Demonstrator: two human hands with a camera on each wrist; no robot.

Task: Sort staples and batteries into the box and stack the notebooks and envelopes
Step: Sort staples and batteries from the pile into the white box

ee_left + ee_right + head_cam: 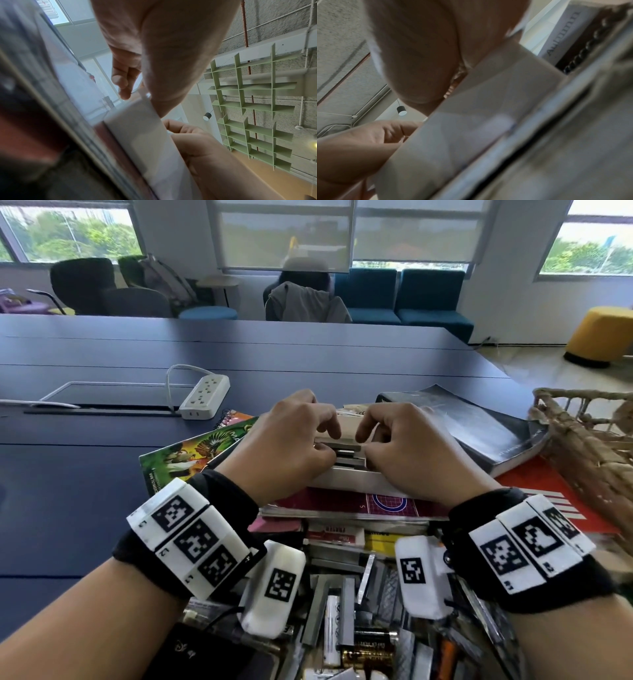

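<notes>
A small white box [346, 481] lies on a red notebook [342, 505] mid-table, with grey staple strips [342, 454] inside. My left hand [330, 445] pinches the left end of the strips, fingers curled. My right hand [364, 446] pinches their right end the same way. The wrist views show the white box [137, 135] [479, 108] from below; the staples are hidden there. Loose staple strips [346, 604] and batteries [370, 652] are piled in front of me. A green illustrated notebook [191, 453] lies to the left and a grey book [479, 426] to the right.
A woven basket [589, 440] stands at the right edge, over an orange cover [534, 491]. A white power strip [205, 395] with its cable lies behind left on the dark blue table [102, 474]. Eraser packets [335, 535] lie below the red notebook.
</notes>
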